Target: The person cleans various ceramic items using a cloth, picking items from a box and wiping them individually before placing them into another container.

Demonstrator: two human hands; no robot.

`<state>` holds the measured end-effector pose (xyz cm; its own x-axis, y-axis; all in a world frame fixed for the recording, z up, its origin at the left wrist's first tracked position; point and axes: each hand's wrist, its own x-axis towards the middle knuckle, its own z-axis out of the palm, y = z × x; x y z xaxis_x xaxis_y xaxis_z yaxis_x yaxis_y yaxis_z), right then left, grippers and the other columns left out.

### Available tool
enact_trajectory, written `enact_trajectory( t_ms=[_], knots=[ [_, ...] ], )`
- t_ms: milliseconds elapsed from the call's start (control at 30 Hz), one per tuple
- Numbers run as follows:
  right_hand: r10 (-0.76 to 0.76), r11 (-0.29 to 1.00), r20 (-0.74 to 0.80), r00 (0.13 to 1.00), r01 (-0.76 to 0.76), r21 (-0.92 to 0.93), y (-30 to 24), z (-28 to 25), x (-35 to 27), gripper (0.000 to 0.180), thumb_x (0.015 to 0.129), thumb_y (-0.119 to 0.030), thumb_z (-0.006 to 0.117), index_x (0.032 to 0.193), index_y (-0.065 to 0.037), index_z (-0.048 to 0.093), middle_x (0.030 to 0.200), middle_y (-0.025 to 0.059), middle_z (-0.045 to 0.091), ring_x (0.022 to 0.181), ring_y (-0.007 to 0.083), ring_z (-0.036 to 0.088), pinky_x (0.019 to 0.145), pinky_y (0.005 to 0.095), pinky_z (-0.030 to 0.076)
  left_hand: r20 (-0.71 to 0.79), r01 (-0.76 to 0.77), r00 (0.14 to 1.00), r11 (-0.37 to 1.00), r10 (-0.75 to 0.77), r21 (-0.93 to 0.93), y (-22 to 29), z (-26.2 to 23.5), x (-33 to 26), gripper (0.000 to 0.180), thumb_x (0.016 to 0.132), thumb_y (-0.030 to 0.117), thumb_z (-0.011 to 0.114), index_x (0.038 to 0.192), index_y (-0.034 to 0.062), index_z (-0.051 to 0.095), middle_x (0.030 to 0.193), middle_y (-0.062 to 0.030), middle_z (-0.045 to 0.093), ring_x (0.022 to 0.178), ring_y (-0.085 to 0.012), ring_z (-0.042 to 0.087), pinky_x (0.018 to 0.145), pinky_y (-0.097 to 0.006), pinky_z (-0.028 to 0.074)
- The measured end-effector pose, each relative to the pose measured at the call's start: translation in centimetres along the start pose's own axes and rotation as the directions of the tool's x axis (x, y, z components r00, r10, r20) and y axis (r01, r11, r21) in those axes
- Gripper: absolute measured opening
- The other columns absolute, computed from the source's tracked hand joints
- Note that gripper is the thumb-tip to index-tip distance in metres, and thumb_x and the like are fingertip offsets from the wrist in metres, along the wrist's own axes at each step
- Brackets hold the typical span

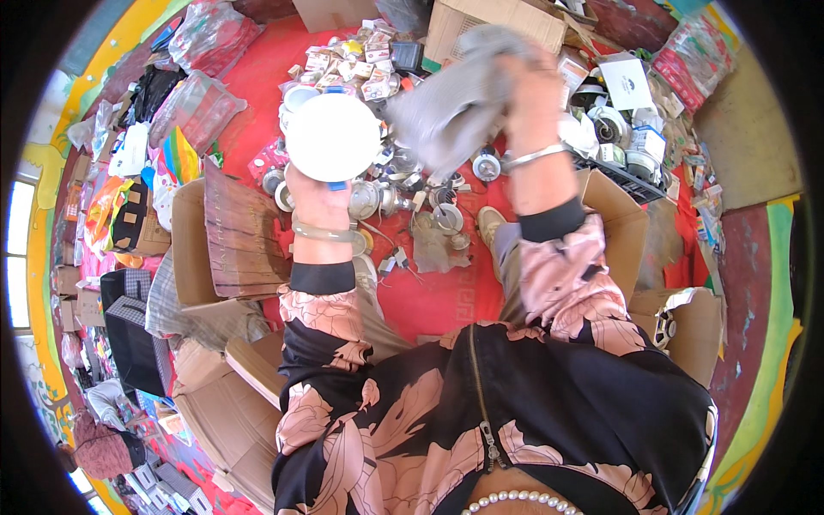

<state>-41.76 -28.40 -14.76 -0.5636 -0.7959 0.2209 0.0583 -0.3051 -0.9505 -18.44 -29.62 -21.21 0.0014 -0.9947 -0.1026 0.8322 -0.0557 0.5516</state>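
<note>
A round white lamp (333,137) with blue bits at its top and bottom edges is held up by my left hand (319,190). The lamp hides most of that hand's fingers. To the right, my right hand (534,94) is closed on a grey cloth (451,107), which hangs toward the lamp without touching it. Both hand and cloth are smeared by motion. Below them, several loose lamps and fittings, among them a silver spotlight (365,199), lie on the red floor covering (421,300).
Small boxes (378,56) are heaped beyond the lamps. At the right stands a black crate (631,180) of lamps. Open cardboard boxes (197,249) flank me, and a large carton (489,21) stands at the back. Bags and stock line the left wall.
</note>
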Motion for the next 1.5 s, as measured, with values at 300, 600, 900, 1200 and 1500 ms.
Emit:
enact_trajectory(
  t_ms=[300, 600, 900, 1200, 1500],
  knots=[
    [-0.484, 0.872, 0.349, 0.802, 0.477, 0.114, 0.1, -8.2, 6.1, 0.035, 0.089, -0.021, 0.045, 0.117, -0.001, 0.05, 0.111, 0.0146, 0.057, 0.098, 0.0237, 0.056, 0.087, 0.0327, 0.045, 0.086, 0.127, 0.99, 0.957, -0.108, -0.262, 1.3, -2.1, 1.0, 0.041, 0.084, 0.039, 0.051, 0.113, 0.0091, 0.052, 0.111, -0.0086, 0.059, 0.101, -0.0275, 0.056, 0.081, -0.044, 0.049],
    [-0.102, 0.845, 0.22, 0.97, -0.033, 0.534, -4.6, -0.4, -1.9, 0.045, 0.085, -0.018, 0.053, 0.126, -0.002, 0.043, 0.118, 0.0148, 0.053, 0.106, 0.0258, 0.054, 0.089, 0.0297, 0.044, 0.02, 0.163, 0.986, 0.983, -0.165, 0.079, -0.3, 0.3, -0.7, 0.043, 0.088, 0.034, 0.043, 0.119, 0.0039, 0.05, 0.116, -0.0134, 0.056, 0.107, -0.0285, 0.054, 0.089, -0.045, 0.047],
    [-0.487, 0.525, 0.749, 0.449, 0.836, -0.16, 2.5, 5.9, -10.0, 0.036, 0.081, -0.021, 0.056, 0.116, -0.012, 0.051, 0.123, 0.011, 0.049, 0.12, 0.0315, 0.041, 0.098, 0.0452, 0.031, 0.076, 0.176, 0.979, 0.972, -0.189, 0.159, -2.5, 0.1, -0.5, 0.032, 0.092, 0.025, 0.042, 0.111, 0.0012, 0.053, 0.103, -0.0107, 0.059, 0.094, -0.0226, 0.056, 0.081, -0.036, 0.047],
    [-0.305, 0.796, 0.339, 0.89, 0.434, -0.422, 3.5, 4.4, -5.2, 0.024, 0.083, -0.023, 0.052, 0.099, -0.005, 0.057, 0.101, 0.0179, 0.056, 0.092, 0.0335, 0.058, 0.084, 0.0429, 0.043, 0.367, -0.382, 0.921, 0.486, 0.13, 0.786, -2.4, 2.7, -2.5, 0.031, 0.093, 0.021, 0.042, 0.086, -0.0013, 0.061, 0.073, -0.0074, 0.06, 0.069, -0.0148, 0.054, 0.066, -0.027, 0.043],
    [0.224, 0.699, 0.168, 0.96, -0.278, 0.659, 1.8, -4.7, 4.0, 0.038, 0.093, -0.031, 0.04, 0.117, -0.002, 0.049, 0.111, 0.0152, 0.057, 0.1, 0.0281, 0.056, 0.09, 0.0403, 0.045, 0.532, -0.614, 0.664, -0.023, 0.525, 0.789, -0.6, 1.4, -0.5, 0.032, 0.095, 0.027, 0.034, 0.092, 0.0013, 0.052, 0.08, -0.0159, 0.057, 0.075, -0.0323, 0.057, 0.068, -0.038, 0.043]
  ],
)
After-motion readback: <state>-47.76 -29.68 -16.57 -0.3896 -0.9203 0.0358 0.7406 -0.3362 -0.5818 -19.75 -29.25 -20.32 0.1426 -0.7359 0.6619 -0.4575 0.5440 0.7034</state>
